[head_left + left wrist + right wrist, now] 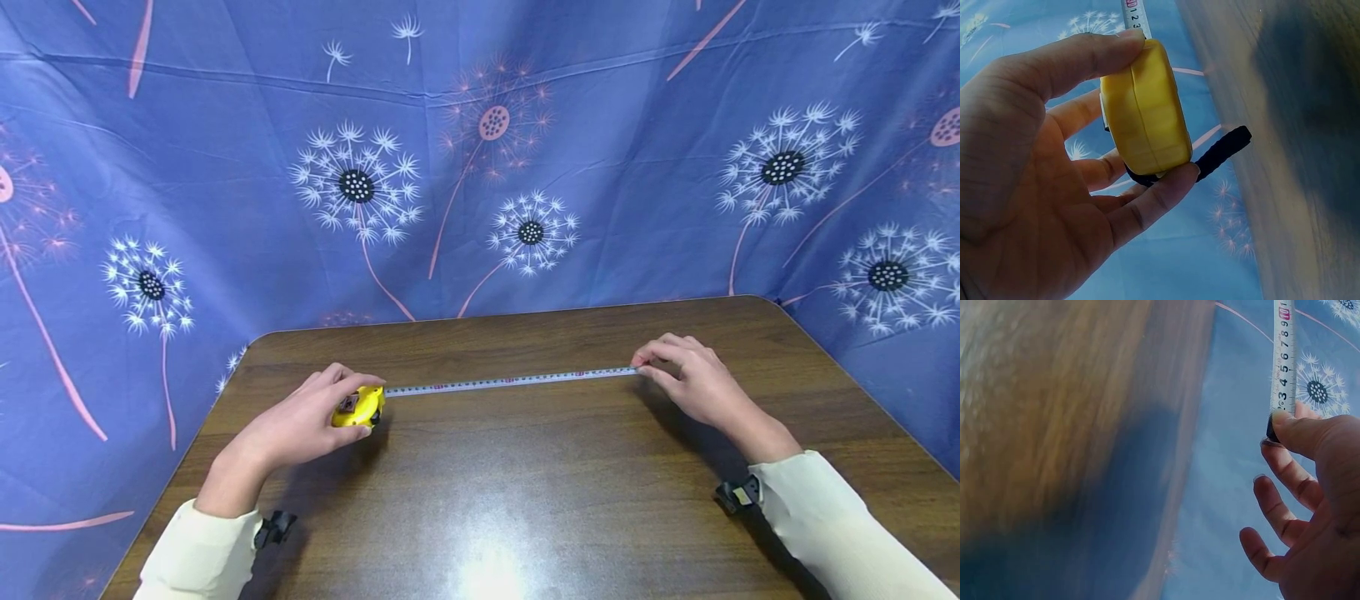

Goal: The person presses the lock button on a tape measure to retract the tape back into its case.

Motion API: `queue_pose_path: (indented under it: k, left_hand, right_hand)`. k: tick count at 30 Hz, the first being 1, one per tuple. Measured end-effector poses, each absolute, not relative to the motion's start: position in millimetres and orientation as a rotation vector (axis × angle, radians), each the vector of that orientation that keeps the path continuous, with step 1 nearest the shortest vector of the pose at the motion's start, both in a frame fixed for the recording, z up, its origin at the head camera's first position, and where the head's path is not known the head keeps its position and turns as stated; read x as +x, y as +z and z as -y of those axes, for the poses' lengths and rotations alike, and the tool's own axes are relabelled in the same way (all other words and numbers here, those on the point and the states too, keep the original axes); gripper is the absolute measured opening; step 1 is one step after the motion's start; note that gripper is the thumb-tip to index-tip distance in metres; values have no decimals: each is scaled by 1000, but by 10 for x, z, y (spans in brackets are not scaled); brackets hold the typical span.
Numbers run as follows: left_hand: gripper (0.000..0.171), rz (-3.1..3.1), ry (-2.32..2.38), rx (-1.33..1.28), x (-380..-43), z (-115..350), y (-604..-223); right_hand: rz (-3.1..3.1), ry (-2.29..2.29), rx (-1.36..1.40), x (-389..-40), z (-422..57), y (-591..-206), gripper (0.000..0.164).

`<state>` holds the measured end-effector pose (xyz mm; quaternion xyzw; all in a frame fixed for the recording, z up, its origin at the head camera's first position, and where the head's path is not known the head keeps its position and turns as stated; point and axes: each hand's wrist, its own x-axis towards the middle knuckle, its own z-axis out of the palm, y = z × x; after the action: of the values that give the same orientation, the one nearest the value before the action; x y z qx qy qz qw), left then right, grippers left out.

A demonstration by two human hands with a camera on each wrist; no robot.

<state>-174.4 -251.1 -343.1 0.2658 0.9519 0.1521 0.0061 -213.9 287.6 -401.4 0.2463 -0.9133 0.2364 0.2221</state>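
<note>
A yellow tape measure (364, 407) sits in the grip of my left hand (311, 417), left of the table's middle. In the left wrist view, thumb and fingers hold the yellow case (1147, 112) at opposite ends, and a black strap (1225, 152) sticks out from it. From the case the white blade (510, 382) runs straight across to my right hand (693, 383), which pinches its free end. The right wrist view shows the thumb over the blade's dark end tip (1274, 430), near the low numbers on the scale (1284, 369). The other right fingers are spread loosely below.
Under both hands lies a brown wood-grain table (525, 483) with rounded far corners and a bright glare near its front. Behind and beside it hangs a blue cloth (622, 200) printed with dandelions. Black wrist straps (738, 493) show at both sleeves.
</note>
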Motion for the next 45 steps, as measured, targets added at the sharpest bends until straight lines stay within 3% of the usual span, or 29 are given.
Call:
queue_pose_path:
  k: [45]
  left_hand:
    - [59,-2993,479,869,-1822,2367,-3461]
  right_hand:
    - [2438,637,674,-2086,-2715,-4055,26]
